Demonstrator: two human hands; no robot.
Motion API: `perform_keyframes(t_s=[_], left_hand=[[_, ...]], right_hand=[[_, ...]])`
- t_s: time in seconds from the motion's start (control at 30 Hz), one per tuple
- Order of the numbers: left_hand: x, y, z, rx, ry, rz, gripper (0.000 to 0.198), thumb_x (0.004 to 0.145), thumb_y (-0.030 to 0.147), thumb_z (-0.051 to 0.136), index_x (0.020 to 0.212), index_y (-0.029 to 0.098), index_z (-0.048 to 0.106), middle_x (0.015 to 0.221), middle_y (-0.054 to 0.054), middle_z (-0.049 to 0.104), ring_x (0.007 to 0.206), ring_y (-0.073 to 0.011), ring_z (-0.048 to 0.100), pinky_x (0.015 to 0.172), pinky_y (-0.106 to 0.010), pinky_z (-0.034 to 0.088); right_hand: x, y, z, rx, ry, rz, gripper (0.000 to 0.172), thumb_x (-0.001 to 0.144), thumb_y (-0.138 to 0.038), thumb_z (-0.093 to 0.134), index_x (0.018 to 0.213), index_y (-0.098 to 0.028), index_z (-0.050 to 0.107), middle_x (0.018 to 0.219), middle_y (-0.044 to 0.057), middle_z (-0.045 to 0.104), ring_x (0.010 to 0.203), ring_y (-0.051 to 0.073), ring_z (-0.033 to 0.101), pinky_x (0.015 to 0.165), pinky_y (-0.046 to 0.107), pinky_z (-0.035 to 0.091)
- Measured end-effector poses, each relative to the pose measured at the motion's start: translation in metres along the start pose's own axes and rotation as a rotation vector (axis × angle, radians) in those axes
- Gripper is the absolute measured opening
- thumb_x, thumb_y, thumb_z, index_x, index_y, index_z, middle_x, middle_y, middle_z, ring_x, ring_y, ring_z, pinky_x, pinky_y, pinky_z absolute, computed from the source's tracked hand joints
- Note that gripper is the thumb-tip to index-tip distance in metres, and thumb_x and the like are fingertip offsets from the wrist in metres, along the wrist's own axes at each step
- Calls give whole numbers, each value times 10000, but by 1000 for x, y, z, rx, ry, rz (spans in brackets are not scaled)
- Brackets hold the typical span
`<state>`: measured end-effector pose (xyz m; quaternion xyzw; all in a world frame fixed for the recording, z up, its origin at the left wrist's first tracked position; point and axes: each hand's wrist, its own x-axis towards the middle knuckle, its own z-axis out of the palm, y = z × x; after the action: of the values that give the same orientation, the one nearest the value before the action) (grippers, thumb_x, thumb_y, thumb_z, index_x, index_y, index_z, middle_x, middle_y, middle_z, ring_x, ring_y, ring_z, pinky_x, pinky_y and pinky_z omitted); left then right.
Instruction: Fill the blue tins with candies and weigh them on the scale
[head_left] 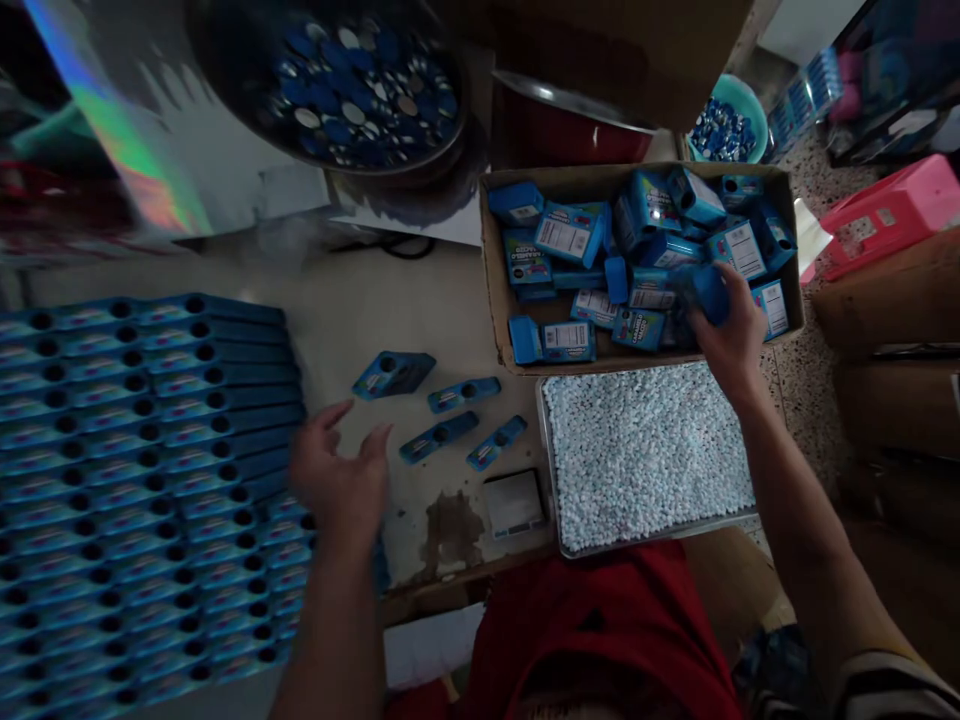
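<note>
My right hand (735,335) reaches into the open cardboard box (491,270) at the upper right, fingers closed on a small blue carton (709,292) that is blurred by motion. Similar printed cartons (568,230) lie jumbled around it. On the left, my left hand (341,475) is raised with thumb and fingers apart, holding nothing. It is beside the right edge of closely stacked blue cartons (150,420) with round dark holes on their upward side. Between the hands, a blue carton (394,373) and several others stand apart on the table.
A metal tray (549,480) of small pale pellets (645,450) sits below the cardboard box. Left of it lies a small flat scale (515,503). Behind stand a dark bowl (457,130) of blue and silver discs and a turquoise bowl (759,110). Cardboard cartons (892,300) line the right.
</note>
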<state>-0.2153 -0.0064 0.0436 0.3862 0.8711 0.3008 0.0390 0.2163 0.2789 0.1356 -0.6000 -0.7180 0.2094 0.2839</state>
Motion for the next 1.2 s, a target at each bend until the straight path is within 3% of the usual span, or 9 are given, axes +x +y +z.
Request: perform_keyframes(t_s=[0.13, 0.27, 0.33, 0.5, 0.7, 0.8, 0.87, 1.0, 1.2], left_hand=[[-65, 95, -6, -179, -51, 124, 249, 902, 419, 758, 1070, 236, 763, 1094, -97, 798, 1105, -312, 728, 1093, -534, 542], [-120, 169, 20, -674, -698, -6, 452, 908, 447, 791, 1309, 254, 714, 1279, -106, 784, 1141, -271, 761, 1030, -433, 599], [-139, 181, 34, -839, -828, -82, 632, 839, 448, 873, 1409, 277, 662, 1401, -123, 738, 1300, -294, 709, 1125, -457, 555], [-190, 183, 48, -954, -886, -348, 1092, 483, 392, 1072, 1463, 267, 607, 1440, -139, 707, 1401, -347, 640, 1196, -483, 499], [-242, 176, 49, -851, -506, -753, 633, 674, 493, 951, 1186, 200, 720, 1034, -51, 795, 907, -216, 766, 870, -331, 621], [-224, 153, 54, -783, -487, -674, 586, 609, 425, 986, 1095, 190, 756, 950, -21, 787, 822, -183, 740, 815, -296, 614], [-202, 138, 65, -767, -506, -593, 473, 607, 421, 979, 956, 182, 767, 861, -5, 766, 767, -173, 717, 793, -297, 614], [-163, 124, 110, -809, -548, -443, 444, 633, 474, 948, 910, 192, 748, 850, -12, 758, 839, -221, 739, 880, -376, 634], [-163, 128, 163, -779, -627, -134, 460, 733, 460, 915, 1087, 232, 731, 1422, -101, 694, 1483, -337, 546, 1290, -539, 395]], right_hand=[[-86, -29, -20, 858, -97, 351, 471, 801, -313, 789, 1255, -300, 664, 1177, 32, 754, 1107, 247, 734, 1033, 452, 606], [-175, -34, 2, 1330, -261, 908, 268, 768, -417, 846, 964, -291, 712, 1005, 39, 794, 984, 251, 755, 921, 412, 650], [-211, -28, 15, 1380, -289, 1037, 280, 763, -495, 852, 915, -310, 707, 988, 39, 801, 975, 273, 759, 888, 435, 661], [-276, -21, 40, 1281, -288, 964, 298, 814, -611, 774, 908, -343, 685, 942, 38, 780, 1025, 284, 758, 933, 456, 651], [-321, -19, 62, 871, -368, 744, 347, 806, -640, 754, 966, -333, 728, 884, 36, 758, 827, 290, 729, 740, 487, 650], [-311, 28, 45, 567, -247, 674, 482, 706, -597, 855, 1048, -276, 746, 1030, 99, 746, 1052, 342, 682, 1005, 591, 576], [-298, 78, 27, 369, -97, 638, 553, 844, -647, 694, 1197, -222, 700, 1361, 187, 650, 1412, 384, 497, 1240, 661, 357], [-283, 169, 7, -172, 52, 452, 680, 1026, -614, 408, 1495, -139, 539, 1691, 252, 362, 1624, 373, 264, 1301, 675, 230], [-288, 172, 50, -523, 80, 464, 794, 1071, -631, 338, 1673, -113, 358, 1750, 246, 315, 1660, 383, 196, 1278, 684, 284]])
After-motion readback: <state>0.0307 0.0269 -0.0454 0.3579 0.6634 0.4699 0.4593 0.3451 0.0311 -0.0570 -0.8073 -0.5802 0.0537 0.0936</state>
